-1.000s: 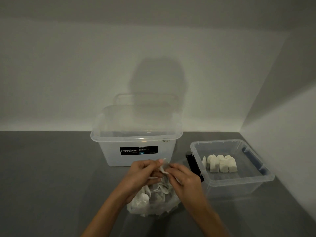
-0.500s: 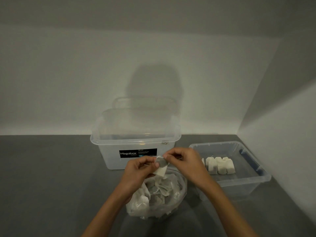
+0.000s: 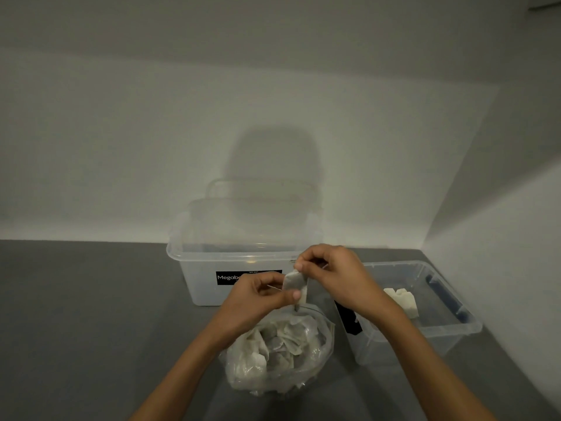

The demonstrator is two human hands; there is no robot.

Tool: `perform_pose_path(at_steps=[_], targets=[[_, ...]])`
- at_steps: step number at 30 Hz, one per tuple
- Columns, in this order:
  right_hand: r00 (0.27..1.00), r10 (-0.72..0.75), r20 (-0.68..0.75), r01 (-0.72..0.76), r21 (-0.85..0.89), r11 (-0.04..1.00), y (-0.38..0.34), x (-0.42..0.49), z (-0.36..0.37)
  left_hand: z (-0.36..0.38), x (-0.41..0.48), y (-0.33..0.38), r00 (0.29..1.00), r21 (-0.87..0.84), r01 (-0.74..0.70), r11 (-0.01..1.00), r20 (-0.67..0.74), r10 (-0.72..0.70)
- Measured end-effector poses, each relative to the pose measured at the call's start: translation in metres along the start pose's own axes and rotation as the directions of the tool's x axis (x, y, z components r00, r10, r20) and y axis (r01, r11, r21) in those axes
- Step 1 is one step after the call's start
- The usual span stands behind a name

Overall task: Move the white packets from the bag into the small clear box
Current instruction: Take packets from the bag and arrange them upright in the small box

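While both the left hand (image 3: 258, 294) and right hand (image 3: 331, 275) pinch one white packet (image 3: 295, 284) above the bag (image 3: 279, 357), it looks light, soft and crushable; hold its edges.

The bag (image 3: 277, 357) sits before the large box (image 3: 243, 256), the small clear box (image 3: 449, 302) to its right.

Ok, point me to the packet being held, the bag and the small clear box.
held packet (image 3: 296, 284): head view, its middle.
bag (image 3: 324, 341): head view, right wall.
small clear box (image 3: 425, 347): head view, front wall.
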State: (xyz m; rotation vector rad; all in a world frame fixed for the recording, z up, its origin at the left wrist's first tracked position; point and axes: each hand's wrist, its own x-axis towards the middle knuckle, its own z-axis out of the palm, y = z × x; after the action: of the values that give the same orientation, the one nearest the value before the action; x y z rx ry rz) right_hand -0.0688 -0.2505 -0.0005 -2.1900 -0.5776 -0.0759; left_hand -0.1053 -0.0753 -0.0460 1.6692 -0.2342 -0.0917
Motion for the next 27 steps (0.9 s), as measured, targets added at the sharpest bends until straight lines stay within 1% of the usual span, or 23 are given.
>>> perform_pose_path(at_steps=[3, 6, 8, 11, 13, 16, 19, 21, 23, 27], targets=[[0.996, -0.080, -0.029, 0.078, -0.081, 0.994, -0.007, -0.004, -0.001, 0.003, 0.003, 0.002, 0.997, 0.066, -0.070, 0.995, -0.034, 0.072], [0.991, -0.115, -0.064, 0.111, -0.073, 0.991, -0.012, -0.008, -0.005, 0.003, 0.006, 0.004, 0.985, 0.170, -0.134, 0.976, -0.081, 0.149], [0.993, -0.111, -0.041, 0.108, -0.077, 0.991, -0.015, -0.010, -0.009, 0.004, 0.006, 0.007, 0.979, 0.212, -0.163, 0.963, -0.089, 0.185], [0.996, -0.090, 0.024, 0.092, -0.149, 0.984, -0.018, -0.009, -0.014, 0.002, 0.008, 0.009, 0.970, 0.309, -0.210, 0.928, -0.056, 0.238], [0.997, -0.069, 0.027, 0.073, -0.175, 0.982, -0.018, -0.009, -0.019, 0.001, 0.011, 0.014, 0.970, 0.342, -0.225, 0.912, -0.009, 0.242], [0.999, -0.022, -0.036, 0.017, -0.121, 0.992, -0.016, -0.007, -0.036, 0.003, 0.019, 0.028, 0.977, 0.344, -0.215, 0.914, 0.060, 0.207], [0.995, 0.015, -0.094, -0.023, -0.083, 0.996, -0.012, -0.008, -0.060, 0.006, 0.035, 0.040, 0.979, 0.346, -0.200, 0.917, 0.038, 0.199], [0.993, 0.036, -0.111, -0.046, -0.092, 0.995, -0.007, -0.009, -0.077, 0.011, 0.048, 0.043, 0.974, 0.400, -0.214, 0.891, 0.011, 0.228], [0.992, 0.044, -0.116, -0.060, -0.138, 0.989, 0.002, -0.009, -0.093, 0.019, 0.062, 0.044, 0.970, 0.450, -0.224, 0.864, 0.020, 0.242], [0.994, 0.056, -0.096, -0.083, -0.303, 0.949, 0.029, -0.009, -0.124, 0.049, 0.086, 0.051, 0.972, 0.481, -0.225, 0.848, 0.049, 0.230]])
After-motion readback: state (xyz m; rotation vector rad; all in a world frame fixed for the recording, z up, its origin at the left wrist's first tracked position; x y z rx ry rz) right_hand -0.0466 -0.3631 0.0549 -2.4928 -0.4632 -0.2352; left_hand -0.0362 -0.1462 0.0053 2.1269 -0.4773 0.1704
